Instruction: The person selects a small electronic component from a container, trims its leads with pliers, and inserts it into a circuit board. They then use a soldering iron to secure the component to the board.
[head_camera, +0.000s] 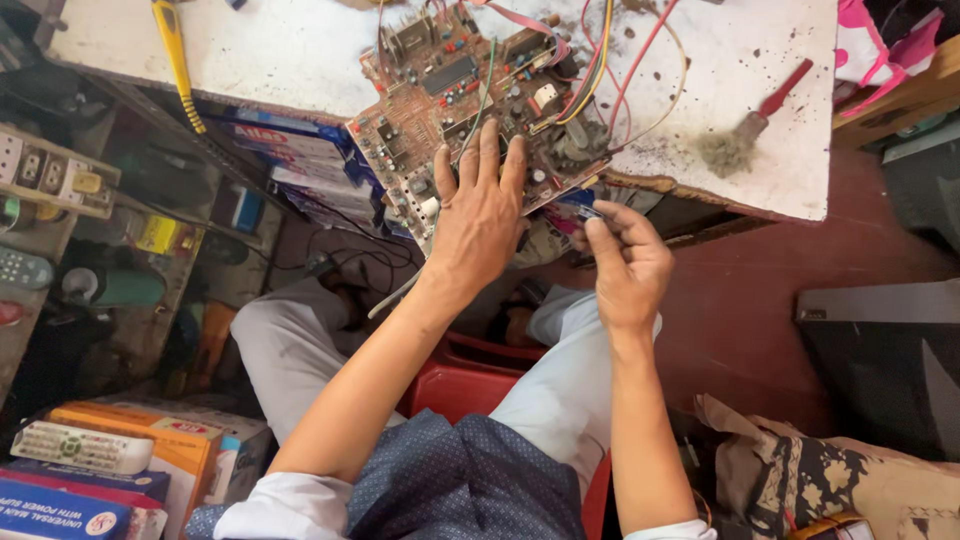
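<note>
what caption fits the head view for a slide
Left hand flat on a dusty circuit board; right hand pinching its edge.

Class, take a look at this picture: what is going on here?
A seated person is working on a dusty circuit board that overhangs the edge of a white worktable. The left hand lies flat on the board, fingers spread. The right hand pinches a small part at the board's lower edge; what it is cannot be made out. Coloured wires trail from the board, and a red-handled brush lies in a dust pile nearby.
</note>
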